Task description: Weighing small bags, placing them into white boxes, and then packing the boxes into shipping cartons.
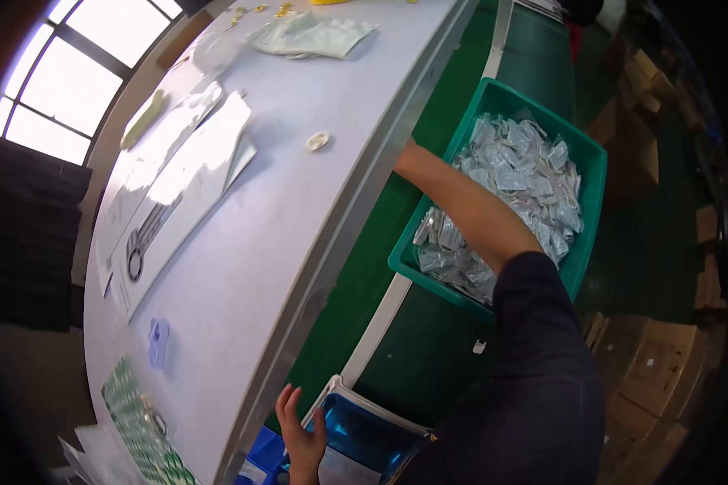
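My left hand (302, 432) is raised beside the table's near edge, its fingers apart and nothing in it. Beneath and beside it lies a blue shiny tray or case (372, 432) with a pale rim. My right arm, in a dark sleeve, reaches across a green plastic bin (597, 190) full of small clear-bagged items with white cords (526, 174). The right wrist (407, 162) passes under the edge of the white table (275, 210), which hides the fingers and whatever they may touch.
On the table are long glossy plastic-wrapped sheets (190, 190), a pale cloth glove (311, 36), a small cream ring (317, 141), a lavender plastic clip (158, 343) and a green-patterned sheet (137, 420). Cardboard boxes (651, 364) stand at the right.
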Motion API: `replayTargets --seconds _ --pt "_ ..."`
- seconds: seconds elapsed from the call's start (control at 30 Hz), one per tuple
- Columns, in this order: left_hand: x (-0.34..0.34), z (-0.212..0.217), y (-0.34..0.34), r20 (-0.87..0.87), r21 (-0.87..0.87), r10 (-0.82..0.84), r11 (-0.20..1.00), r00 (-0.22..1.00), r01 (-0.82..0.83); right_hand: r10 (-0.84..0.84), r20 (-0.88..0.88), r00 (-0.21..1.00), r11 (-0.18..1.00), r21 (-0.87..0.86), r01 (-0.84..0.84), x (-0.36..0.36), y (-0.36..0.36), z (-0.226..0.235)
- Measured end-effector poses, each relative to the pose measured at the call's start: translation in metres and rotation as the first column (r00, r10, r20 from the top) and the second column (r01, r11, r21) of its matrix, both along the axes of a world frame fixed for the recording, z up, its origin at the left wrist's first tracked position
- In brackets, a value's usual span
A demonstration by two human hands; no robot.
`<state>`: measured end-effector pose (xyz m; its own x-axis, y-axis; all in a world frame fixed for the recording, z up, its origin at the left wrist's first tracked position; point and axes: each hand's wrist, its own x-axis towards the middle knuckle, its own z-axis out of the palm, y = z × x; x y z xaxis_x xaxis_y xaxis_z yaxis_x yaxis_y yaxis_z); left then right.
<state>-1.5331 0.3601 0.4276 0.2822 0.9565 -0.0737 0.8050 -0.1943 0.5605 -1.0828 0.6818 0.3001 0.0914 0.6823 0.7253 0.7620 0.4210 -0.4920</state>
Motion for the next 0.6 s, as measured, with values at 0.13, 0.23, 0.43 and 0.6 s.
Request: replayTargets --seconds 0.13,0.23,0.43,0.6 --pt "0.035 0.014 -0.001 0.030 0.192 -0.136 0.973 0.990 0.128 0.080 -0.224 0.971 0.928 -0.338 -0.154 -0.108 -0.154 0.104" --pt "0.071 0.009 0.021 0.053 0.362 -0.210 0.915 0.976 0.177 0.097 -0.131 0.987 0.911 -0.388 -0.142 -0.150 -0.246 0.128" --pt "0.042 -0.016 -0.048 0.699 0.333 -0.181 0.938 0.692 -0.092 0.312 -0.444 0.840 0.820 -0.321 -0.474 -0.221 -0.415 0.223" --pt "-0.017 0.037 -0.198 0.704 0.319 -0.164 0.942 0.691 -0.102 0.610 -0.224 0.760 0.744 -0.167 -0.647 -0.264 -0.500 0.235"
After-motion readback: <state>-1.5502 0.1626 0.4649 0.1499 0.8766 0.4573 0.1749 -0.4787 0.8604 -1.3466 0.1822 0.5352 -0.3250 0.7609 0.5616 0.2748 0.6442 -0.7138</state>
